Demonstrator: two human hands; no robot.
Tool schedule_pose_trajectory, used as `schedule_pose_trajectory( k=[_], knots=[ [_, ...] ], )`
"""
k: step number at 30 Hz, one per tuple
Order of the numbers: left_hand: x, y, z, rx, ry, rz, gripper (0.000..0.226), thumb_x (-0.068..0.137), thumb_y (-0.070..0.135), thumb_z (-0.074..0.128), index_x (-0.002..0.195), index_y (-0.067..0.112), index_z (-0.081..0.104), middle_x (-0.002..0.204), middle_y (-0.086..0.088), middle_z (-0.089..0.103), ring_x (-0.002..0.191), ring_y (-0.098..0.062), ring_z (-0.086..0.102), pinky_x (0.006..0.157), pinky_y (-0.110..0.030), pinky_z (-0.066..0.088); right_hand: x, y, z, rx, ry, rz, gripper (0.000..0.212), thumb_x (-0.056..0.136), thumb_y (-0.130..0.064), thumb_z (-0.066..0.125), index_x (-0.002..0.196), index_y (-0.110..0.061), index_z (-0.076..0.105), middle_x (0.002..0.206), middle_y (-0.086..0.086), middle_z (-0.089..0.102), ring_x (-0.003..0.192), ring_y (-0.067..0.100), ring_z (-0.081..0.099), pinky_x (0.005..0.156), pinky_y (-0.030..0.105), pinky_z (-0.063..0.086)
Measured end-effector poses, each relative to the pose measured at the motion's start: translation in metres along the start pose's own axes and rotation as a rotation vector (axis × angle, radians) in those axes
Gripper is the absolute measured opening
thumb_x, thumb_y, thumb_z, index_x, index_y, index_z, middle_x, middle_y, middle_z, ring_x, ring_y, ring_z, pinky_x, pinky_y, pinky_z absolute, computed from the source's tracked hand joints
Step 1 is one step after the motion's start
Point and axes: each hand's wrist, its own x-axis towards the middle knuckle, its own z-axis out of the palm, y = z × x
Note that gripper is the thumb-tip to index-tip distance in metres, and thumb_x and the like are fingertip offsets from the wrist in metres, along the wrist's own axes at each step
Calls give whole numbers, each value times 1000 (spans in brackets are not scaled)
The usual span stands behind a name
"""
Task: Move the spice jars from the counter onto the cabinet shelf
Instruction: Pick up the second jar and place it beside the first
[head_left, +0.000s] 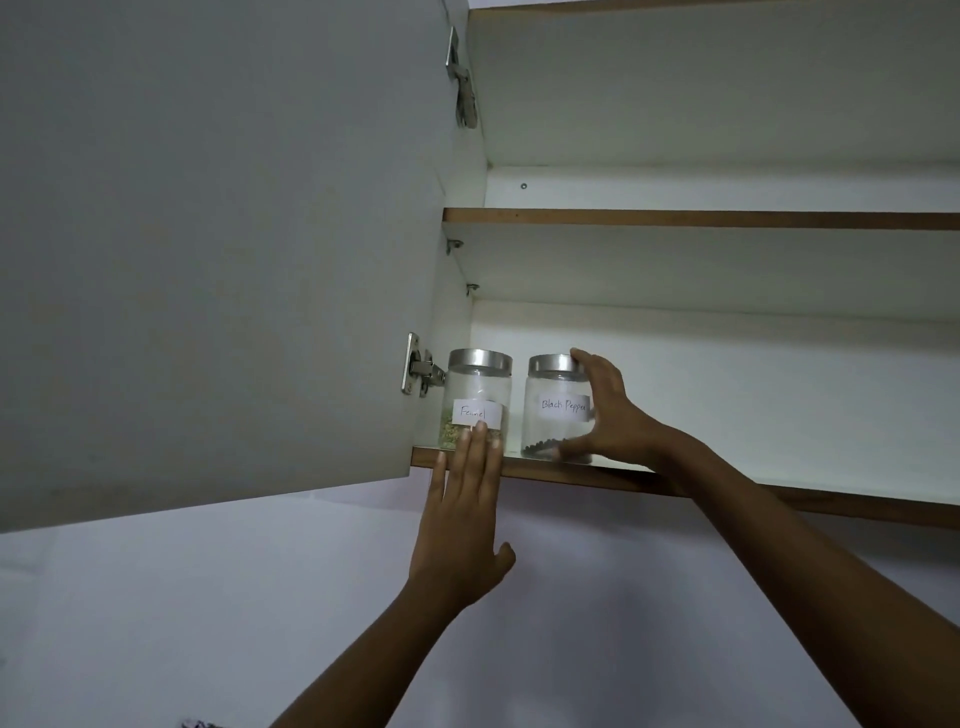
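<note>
Parking jars on the bottom cabinet shelf (571, 475)
Fennel jar (475, 384) and Black Pepper jar (550, 415) stand side by side at its left end. Left hand (462, 519) presses flat-fingered on Fennel, right hand (613, 415) wraps Black Pepper. Next, probably: let go gently.

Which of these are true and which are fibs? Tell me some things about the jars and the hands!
1. The Fennel jar stands left of the Black Pepper jar. True.
2. Both jars sit on the top shelf. False: they sit on the lowest shelf.
3. The right hand holds the Black Pepper jar. True.
4. The left hand grips the Fennel jar's lid. False: its straight fingers touch the jar's lower front.
5. The cabinet door is closed. False: it is open.
</note>
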Motion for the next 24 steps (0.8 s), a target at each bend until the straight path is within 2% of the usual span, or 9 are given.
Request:
schedule_pose_trajectory(
  k=[4, 8, 10, 12, 15, 17, 20, 23, 24],
  knots=[
    [2, 0, 1, 4, -26, 3, 109, 77, 51, 48, 136, 16, -37, 146, -6, -42, 136, -24, -38, 113, -41, -21, 9, 0, 15, -6, 58, -4, 109, 66, -11, 81, 146, -25, 8, 151, 2, 1, 136, 20, 18, 100, 23, 28],
    [2, -4, 0, 2, -33, 22, 111, 75, 50, 50, 139, 15, -33, 147, -7, -40, 136, -24, -37, 113, -41, -21, 13, -5, 24, 6, 95, 7, 109, 66, -5, 77, 146, -26, 7, 153, 0, 0, 135, 19, 20, 93, 22, 30],
    [2, -5, -2, -5, -43, 29, 111, 74, 51, 51, 140, 14, -31, 148, -8, -38, 136, -25, -37, 114, -41, -19, 10, -8, 25, 17, 78, 28, 110, 68, -4, 75, 147, -28, 3, 155, 0, -9, 141, 18, 11, 93, 22, 29],
    [2, -5, -4, -4, -69, 31, 114, 74, 53, 53, 140, 14, -32, 149, -8, -38, 136, -25, -37, 114, -42, -19, 1, -11, 25, 35, 51, 55, 114, 72, -5, 73, 147, -35, -9, 153, -2, -25, 142, 17, 4, 91, 22, 30],
    [3, -3, -9, 15, -120, 15, 117, 77, 55, 55, 136, 13, -36, 149, -11, -37, 136, -28, -36, 112, -43, -18, -21, -16, 28, 17, 144, 68, 114, 75, -9, 73, 146, -32, -14, 152, 1, -28, 141, 22, 9, 94, 21, 26],
    [4, 2, -17, -1, -163, -9, 116, 80, 53, 57, 137, 9, -34, 150, -14, -35, 137, -30, -33, 113, -44, -15, -41, -22, 30, -1, 212, 53, 111, 75, -11, 74, 148, -28, -8, 154, 3, -20, 142, 24, 9, 100, 25, 23],
    [2, 21, -33, -183, -198, 1, 103, 88, 45, 55, 144, 7, -24, 152, -14, -31, 140, -27, -29, 114, -42, -13, -79, -28, 31, -89, 210, 32, 106, 76, -14, 74, 149, -26, -2, 155, 2, -11, 141, 25, 13, 106, 32, 26],
    [-15, 54, -47, -386, -64, 123, 88, 92, 34, 51, 146, 15, -16, 154, -3, -24, 142, -18, -24, 113, -35, -16, -119, -34, 28, -118, 173, 33, 99, 79, -22, 71, 148, -29, 0, 157, -3, -5, 143, 19, 9, 112, 50, 23],
    [-24, 65, -51, -462, -21, 153, 83, 93, 29, 51, 146, 20, -12, 155, 1, -18, 143, -16, -21, 114, -34, -15, -133, -35, 26, -118, 161, 38, 95, 81, -25, 69, 148, -30, 2, 157, -5, -2, 144, 16, 7, 113, 52, 20]
  ],
)
